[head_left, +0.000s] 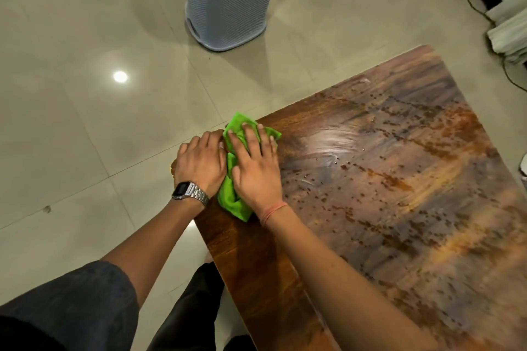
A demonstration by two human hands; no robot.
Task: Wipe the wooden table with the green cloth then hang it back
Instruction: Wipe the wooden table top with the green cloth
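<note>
Left hand [199,161], wearing a metal watch [189,194], resting at the surface's [385,179] near-left corner, fingers loosely bent over the edge and touching the green cloth [232,194] at its 9 o'clock side; whether that grip actually pinches the cloth cannot be told. Right hand [255,168] flat on top of the cloth, fingers straight and spread, pressing rather than clamping, a thin orange band at the wrist. Cloth bunched beneath both hands, right at the corner, one flap poking out toward 12 o'clock. Wiping step in hand, judged early: droplets and speckled marks across most of the wood toward 3 and 4 o'clock, a smeared glossy patch just beside the cloth at 2 o'clock. Next move likely calling for a firm push toward 3 o'clock, palm kept flat so the cloth travels with it. Left edge dropping to tiled floor [85,122]; far edge open. Grey basket [228,0] standing well apart at 12 o'clock, so plenty of sweeping room. Hanging spot not visible.
</note>
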